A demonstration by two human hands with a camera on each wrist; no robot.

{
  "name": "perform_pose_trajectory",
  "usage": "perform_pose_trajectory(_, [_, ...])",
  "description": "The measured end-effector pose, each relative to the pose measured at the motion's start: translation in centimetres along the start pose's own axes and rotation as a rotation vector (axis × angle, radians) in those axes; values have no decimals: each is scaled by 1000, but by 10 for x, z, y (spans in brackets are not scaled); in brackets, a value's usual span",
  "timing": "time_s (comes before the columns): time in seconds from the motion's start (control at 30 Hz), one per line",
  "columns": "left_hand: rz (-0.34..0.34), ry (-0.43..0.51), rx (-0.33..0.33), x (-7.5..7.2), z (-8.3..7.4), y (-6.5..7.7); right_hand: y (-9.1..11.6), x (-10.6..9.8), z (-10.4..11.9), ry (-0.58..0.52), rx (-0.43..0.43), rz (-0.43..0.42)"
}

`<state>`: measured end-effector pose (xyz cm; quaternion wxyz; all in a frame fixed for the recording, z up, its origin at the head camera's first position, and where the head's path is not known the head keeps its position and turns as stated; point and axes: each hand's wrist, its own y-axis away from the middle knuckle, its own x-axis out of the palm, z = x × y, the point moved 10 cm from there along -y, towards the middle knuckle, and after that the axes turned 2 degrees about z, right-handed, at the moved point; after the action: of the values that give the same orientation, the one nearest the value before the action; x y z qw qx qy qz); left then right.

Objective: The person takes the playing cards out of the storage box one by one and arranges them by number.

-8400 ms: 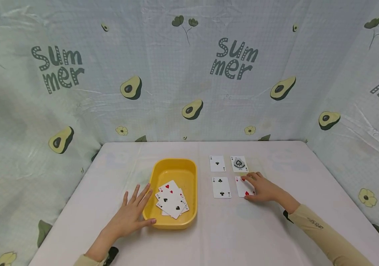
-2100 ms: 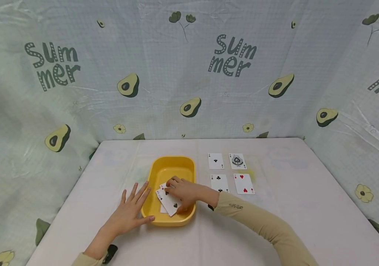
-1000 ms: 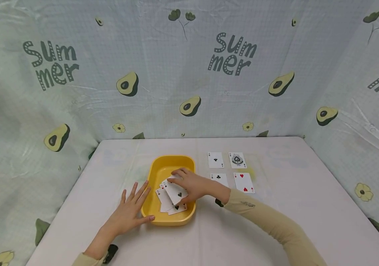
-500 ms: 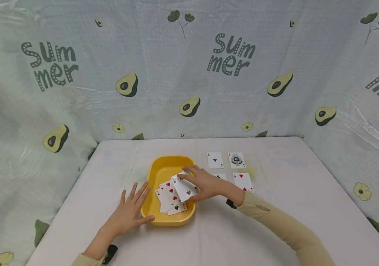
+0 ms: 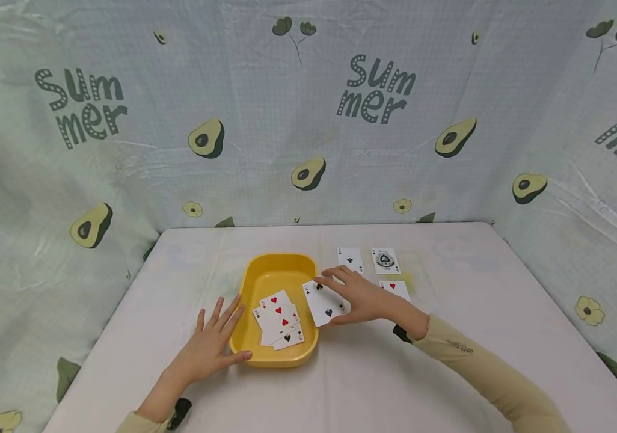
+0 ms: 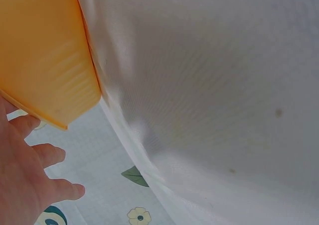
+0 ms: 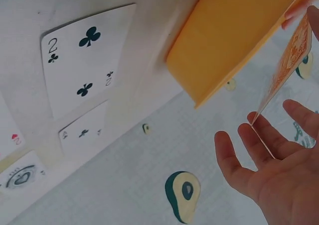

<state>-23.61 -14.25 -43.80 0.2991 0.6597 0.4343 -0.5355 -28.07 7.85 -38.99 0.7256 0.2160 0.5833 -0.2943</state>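
My right hand (image 5: pixel 361 296) pinches a two of spades (image 5: pixel 325 310) by its edges, thumb below and fingers above, over the right rim of the yellow tray (image 5: pixel 281 361). In the right wrist view its orange back (image 7: pixel 289 60) shows. My left hand (image 5: pixel 208 346) lies spread against the tray's left side, fingertips at the rim. Inside the tray, a three of hearts (image 5: pixel 278 310) overlaps other cards, one of them a spade card (image 5: pixel 290 339). The two of clubs (image 7: pixel 89 60) lies on the table, hidden behind my right hand in the head view.
Right of the tray, an ace of clubs (image 5: pixel 349 257) and an ace of spades (image 5: pixel 385 261) lie in the back row. A two of hearts (image 5: pixel 395 288), partly covered by my right hand, is in front. A patterned curtain (image 5: pixel 265 72) surrounds the white table (image 5: pixel 395 373).
My right hand left the two of hearts on the table, reached into the tray, and lifted the two of spades rightward to the rim. My left hand stays at the tray.
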Motion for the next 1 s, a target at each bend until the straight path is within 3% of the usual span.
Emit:
perform_pose_trajectory(0.3, [11,-13,-12,4,2,1,25,-15,-13,-9,17,-72])
perform_pose_trajectory(0.7, [6,-6,-19,3,2,1,52,-24,-26,83,-31,-172])
perform_pose_trajectory(1.0, [-35,-5,12,-2,-2,2,69,-20,-44,49,52,-119])
